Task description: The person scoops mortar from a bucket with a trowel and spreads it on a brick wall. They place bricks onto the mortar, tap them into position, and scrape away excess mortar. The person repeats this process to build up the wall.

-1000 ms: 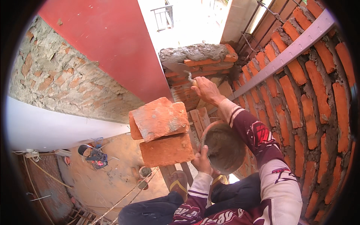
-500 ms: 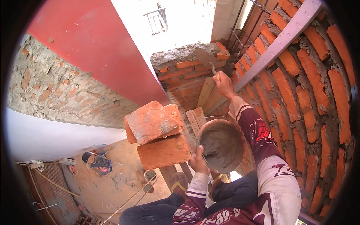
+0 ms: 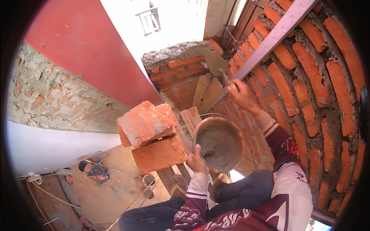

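Note:
My left hand (image 3: 197,160) grips the near left rim of a round bucket (image 3: 241,148), the thumb over its edge. Wet grey mortar (image 3: 219,145) partly fills it. My right hand (image 3: 243,96) is closed round the handle of a pointed trowel (image 3: 215,63), whose blade is smeared with mortar. That blade is by the right end of a short brick wall, whose top carries a layer of mortar (image 3: 175,54); whether they touch I cannot tell. Left of the bucket, loose red bricks (image 3: 158,154) are stacked.
A tall brick wall (image 3: 304,69) rises on the right, crossed by a slanting metal bar (image 3: 273,36). On the left stands a red panel (image 3: 88,54). Below my sandalled feet are wooden planks (image 3: 167,179), high over a floor (image 3: 115,184) with a rope (image 3: 133,204) in front.
My right hand has drawn the trowel back from the mortar on the short wall, toward me and to the right. The left hand keeps its hold on the bucket. The whole view has shifted slightly.

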The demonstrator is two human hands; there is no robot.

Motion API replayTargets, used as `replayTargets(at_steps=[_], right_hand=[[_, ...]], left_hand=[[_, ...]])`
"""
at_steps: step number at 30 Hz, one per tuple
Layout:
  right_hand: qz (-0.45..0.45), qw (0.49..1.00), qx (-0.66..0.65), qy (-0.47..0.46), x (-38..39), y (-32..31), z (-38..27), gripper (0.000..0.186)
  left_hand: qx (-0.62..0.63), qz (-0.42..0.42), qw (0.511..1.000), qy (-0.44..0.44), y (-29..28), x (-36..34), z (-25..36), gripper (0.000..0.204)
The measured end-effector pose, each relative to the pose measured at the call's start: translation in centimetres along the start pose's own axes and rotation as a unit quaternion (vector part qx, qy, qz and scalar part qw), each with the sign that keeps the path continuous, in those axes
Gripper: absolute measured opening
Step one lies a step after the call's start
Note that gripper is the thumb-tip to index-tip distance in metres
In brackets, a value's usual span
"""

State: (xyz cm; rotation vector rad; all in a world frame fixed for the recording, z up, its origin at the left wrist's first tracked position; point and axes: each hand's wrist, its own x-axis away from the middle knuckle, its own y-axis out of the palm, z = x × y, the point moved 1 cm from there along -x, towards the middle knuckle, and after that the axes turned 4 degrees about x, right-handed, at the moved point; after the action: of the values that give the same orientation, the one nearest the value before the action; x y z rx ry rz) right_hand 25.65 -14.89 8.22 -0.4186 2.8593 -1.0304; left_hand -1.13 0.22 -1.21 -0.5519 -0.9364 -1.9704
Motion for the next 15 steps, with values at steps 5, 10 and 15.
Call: replayTargets(at_steps=[5, 10, 15], right_hand=[[-0.248, 0.962, 0.110, 0.028, 9.6, -8.6, -5.8, 0.021], [-0.276, 0.836, 0.468, -0.083, 12.8, -3.3, -5.1, 0.019], [-0.230, 0.739, 0.563, -0.291, 15.5, 4.8, -3.9, 0.018]], left_hand=[[0.013, 0.001, 1.000, -0.004, 0.7, -0.1, 0.1, 0.032], [0.013, 0.007, 1.000, 0.007, 0.9, 0.3, 0.4, 0.026], [0.015, 0.005, 1.000, -0.020, 1.7, 0.5, 1.1, 0.022]])
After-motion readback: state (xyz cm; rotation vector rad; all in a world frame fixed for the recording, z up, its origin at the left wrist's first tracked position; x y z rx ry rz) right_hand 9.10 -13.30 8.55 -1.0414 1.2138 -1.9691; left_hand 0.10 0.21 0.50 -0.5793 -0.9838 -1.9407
